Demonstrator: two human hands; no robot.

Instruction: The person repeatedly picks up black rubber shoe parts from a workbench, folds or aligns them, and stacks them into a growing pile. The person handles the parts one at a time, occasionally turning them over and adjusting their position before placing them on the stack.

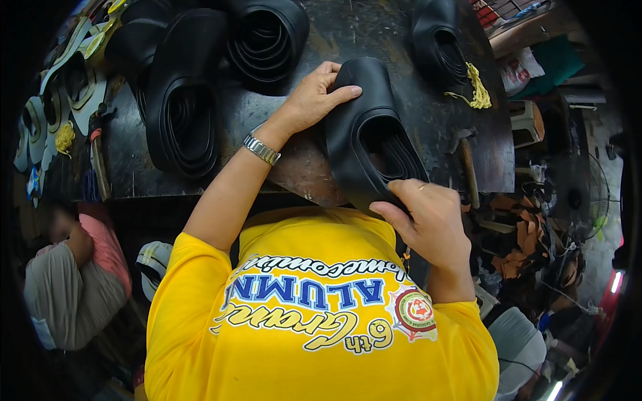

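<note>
A nested stack of black leather shoe uppers (374,90) rests at the front edge of the dark worktable (294,144), its toe end pointing away from me. My left hand (311,100) is closed on the toe end's left side, thumb lying over the top and fingers partly hidden. At the heel end, my right hand (431,214) grips the rim of the opening between thumb and fingers. Several layered edges show inside that opening. The uppers' undersides are hidden.
More stacks of black uppers stand at the far left (187,50), far middle (284,33) and far right (431,30). A hammer (468,164) and yellow string (479,90) lie on the right. Pale cut pieces (93,100) crowd the left. A seated person (100,247) is at left.
</note>
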